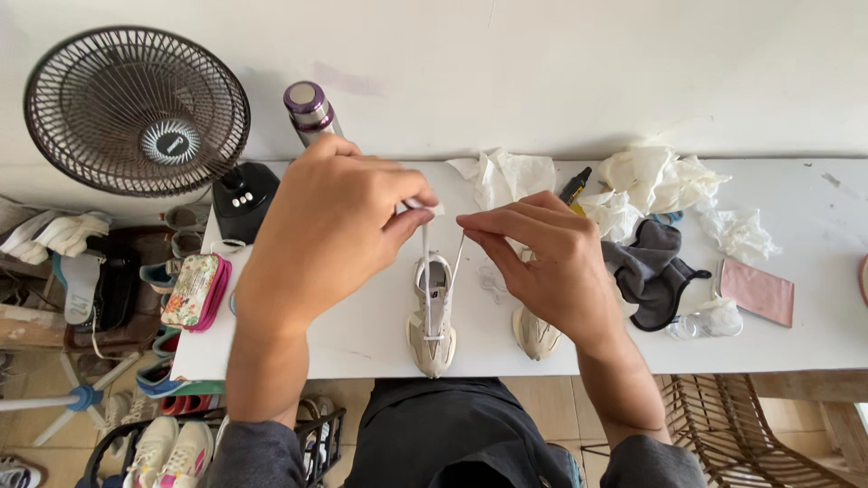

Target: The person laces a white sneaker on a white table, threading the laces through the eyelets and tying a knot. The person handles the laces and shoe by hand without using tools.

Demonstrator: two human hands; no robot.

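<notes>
Your L hand (325, 235): thumb and forefinger pressed together, pinching one end of the white lace (426, 262) near its tip. Your R hand (542, 258): thumb and forefinger pinched on the other lace end, remaining fingers curled loosely. Both ends are held up and apart, so the lace runs taut in a narrow V down to the eyelets; that looks meant to keep the two sides even and the strands untangled.

The lace feeds into the cream sneaker (431, 316), which sits on the white table (814, 226) w/ toe pointing at you, directly between your forearms, centred for equal reach. The second sneaker (535, 333) lies just beside it, partly hidden under your R wrist.

Further out: grey cloth (653, 267) and crumpled white tissues (655, 181) to the R, pink pad (758, 291) beyond; floral pouch (194, 291) at the L table edge; fan (136, 108) and metal flask (309, 110) at the back L. Shoe rack (172, 447) below, on the floor.
</notes>
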